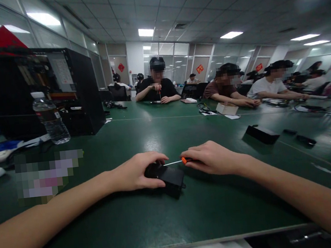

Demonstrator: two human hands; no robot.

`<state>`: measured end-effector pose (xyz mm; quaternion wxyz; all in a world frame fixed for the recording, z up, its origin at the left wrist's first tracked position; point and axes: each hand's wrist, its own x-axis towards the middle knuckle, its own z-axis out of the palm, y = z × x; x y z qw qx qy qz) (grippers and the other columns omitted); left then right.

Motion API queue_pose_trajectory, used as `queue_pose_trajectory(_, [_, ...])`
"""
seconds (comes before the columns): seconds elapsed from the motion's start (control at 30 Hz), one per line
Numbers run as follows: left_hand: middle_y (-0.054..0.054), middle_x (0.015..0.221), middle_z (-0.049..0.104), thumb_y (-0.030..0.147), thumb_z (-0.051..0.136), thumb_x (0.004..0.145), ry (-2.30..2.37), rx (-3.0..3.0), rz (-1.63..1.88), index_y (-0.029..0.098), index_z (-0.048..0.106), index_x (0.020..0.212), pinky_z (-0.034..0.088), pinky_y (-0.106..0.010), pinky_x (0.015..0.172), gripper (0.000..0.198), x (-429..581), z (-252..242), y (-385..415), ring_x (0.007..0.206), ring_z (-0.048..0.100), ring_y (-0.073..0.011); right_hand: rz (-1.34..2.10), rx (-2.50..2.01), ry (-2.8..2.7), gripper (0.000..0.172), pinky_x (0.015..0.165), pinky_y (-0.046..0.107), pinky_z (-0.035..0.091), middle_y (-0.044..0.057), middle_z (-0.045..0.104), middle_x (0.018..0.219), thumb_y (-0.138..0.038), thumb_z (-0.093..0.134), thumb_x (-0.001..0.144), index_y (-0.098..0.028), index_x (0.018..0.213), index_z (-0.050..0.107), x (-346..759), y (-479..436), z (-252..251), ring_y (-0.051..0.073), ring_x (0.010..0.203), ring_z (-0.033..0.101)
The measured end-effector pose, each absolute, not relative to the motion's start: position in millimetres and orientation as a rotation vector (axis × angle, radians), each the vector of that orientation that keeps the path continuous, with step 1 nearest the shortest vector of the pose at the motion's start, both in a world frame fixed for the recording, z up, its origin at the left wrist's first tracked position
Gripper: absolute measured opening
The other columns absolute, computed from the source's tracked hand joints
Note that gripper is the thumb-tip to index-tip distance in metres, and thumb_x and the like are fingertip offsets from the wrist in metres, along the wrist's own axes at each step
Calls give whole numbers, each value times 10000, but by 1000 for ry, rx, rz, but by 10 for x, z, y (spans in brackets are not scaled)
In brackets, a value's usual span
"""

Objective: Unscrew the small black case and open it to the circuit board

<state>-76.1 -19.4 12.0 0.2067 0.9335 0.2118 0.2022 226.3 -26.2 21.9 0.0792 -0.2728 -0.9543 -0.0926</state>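
On the green table in front of me lies a small black box point(172, 177) with a little tab at its right side. My left hand point(140, 170) is wrapped over the box's left end, thumb on the near side and fingers on the far side. In my right hand point(209, 158) is a screwdriver point(184, 160) with an orange and black handle, its thin shaft lying almost level and pointing left. The shaft reaches the box near my left fingers; its tip is hidden from me. Most of the handle is covered by my right fingers.
An open computer case point(85, 89) stands at the left behind a water bottle point(53, 120). To the right lie another black box point(261, 134) and small black pieces point(305, 140). Across the green table point(152, 228), a person point(157, 86) and others sit working near a small carton point(227, 109).
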Motion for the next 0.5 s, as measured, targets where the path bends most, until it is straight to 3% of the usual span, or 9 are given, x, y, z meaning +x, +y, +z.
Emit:
queue_pose_trajectory(0.1, [-88, 1111, 725, 478, 779, 834, 575, 2583, 522, 157, 655, 1213, 484, -271, 834, 512, -812, 149, -138, 967, 677, -211, -391, -775, -2799, 318, 615, 270, 370, 64, 716, 942, -321, 403, 1063, -154, 1242, 605, 2237, -334, 238, 144, 731, 645])
queue_pose_trajectory(0.33, [-55, 933, 748, 568, 779, 796, 674, 2525, 664, 141, 715, 1094, 465, -241, 705, 525, -837, 23, -75, 791, 671, -172, -863, -703, -2694, 356, 503, 294, 317, 42, 686, 788, -194, 410, 1029, -87, 1326, 575, 2072, -536, 82, 126, 582, 620])
queue_pose_trajectory(0.5, [-49, 895, 748, 582, 787, 777, 709, 2490, 720, 139, 725, 1059, 470, -244, 710, 529, -836, -23, -72, 791, 674, -176, -1034, -653, -2642, 377, 497, 324, 341, 46, 654, 777, -123, 445, 982, -45, 1320, 592, 2012, -659, 10, 151, 564, 613])
